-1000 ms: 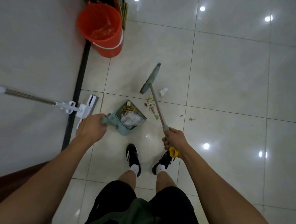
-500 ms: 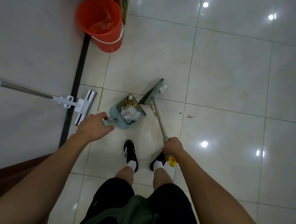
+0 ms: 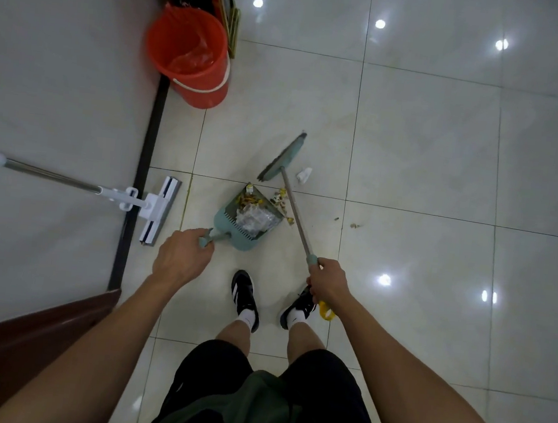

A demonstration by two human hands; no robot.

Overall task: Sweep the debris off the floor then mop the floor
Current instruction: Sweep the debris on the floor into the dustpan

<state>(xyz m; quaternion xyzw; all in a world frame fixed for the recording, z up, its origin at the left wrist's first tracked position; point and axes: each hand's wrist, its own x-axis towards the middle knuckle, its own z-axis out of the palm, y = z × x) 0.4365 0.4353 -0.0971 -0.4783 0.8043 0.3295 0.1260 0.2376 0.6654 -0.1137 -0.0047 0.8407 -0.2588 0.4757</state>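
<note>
Black shorts (image 3: 321, 388) — black-and-white sneakers (image 3: 245, 294)

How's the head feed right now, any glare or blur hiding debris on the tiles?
Head view: dim overall, with ceiling lights mirrored as small bright spots on the glossy floor, none over the debris; the wide lens bows the tile lines and stretches the arms; the broom head looks slightly soft, while the dustpan and the white scrap read clearly.

Mop (image 3: 153, 210) handle cut off left — floor specks (image 3: 354, 225) unidentifiable.
</note>
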